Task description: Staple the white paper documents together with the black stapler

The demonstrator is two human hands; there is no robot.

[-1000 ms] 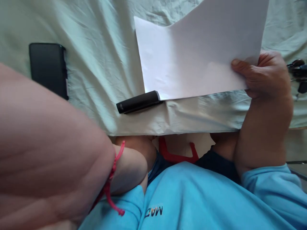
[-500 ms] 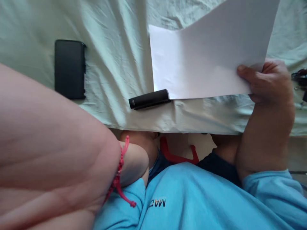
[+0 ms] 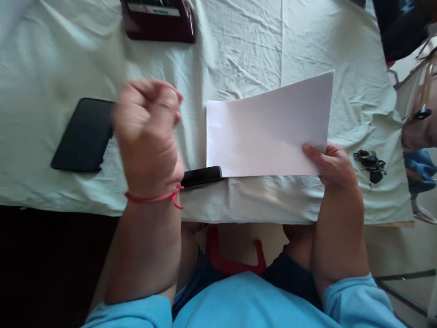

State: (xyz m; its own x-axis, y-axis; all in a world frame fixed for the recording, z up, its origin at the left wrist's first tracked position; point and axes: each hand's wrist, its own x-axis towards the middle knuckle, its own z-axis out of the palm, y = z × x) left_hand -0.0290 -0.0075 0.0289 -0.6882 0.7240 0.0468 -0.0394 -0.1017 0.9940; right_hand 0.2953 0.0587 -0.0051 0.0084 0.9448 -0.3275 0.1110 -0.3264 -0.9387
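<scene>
My right hand (image 3: 336, 166) pinches the right end of a white paper sheet (image 3: 262, 136) between thumb and fingers. That end is lifted off the cloth and the left edge hangs lower, near it. By the paper's lower left corner lies a black stapler (image 3: 205, 175), partly covered by my left wrist. Raised over the cloth, my left hand (image 3: 150, 123) is curled closed and a little blurred, with nothing visible in it. A red string bracelet circles that wrist. Left of this hand lies a flat black rectangular case (image 3: 83, 136), its right side partly covered.
A pale green cloth (image 3: 246, 205) covers the table. A dark maroon box with a label (image 3: 159, 23) stands at the back. Small black metal pieces, like binder clips (image 3: 371, 165), lie at right. A dark bag-like thing (image 3: 403, 27) is at the far right corner.
My left hand has come down from close to the camera to above the cloth, now curled closed. The view has shifted and shows more of the table. My right hand still holds the paper.
</scene>
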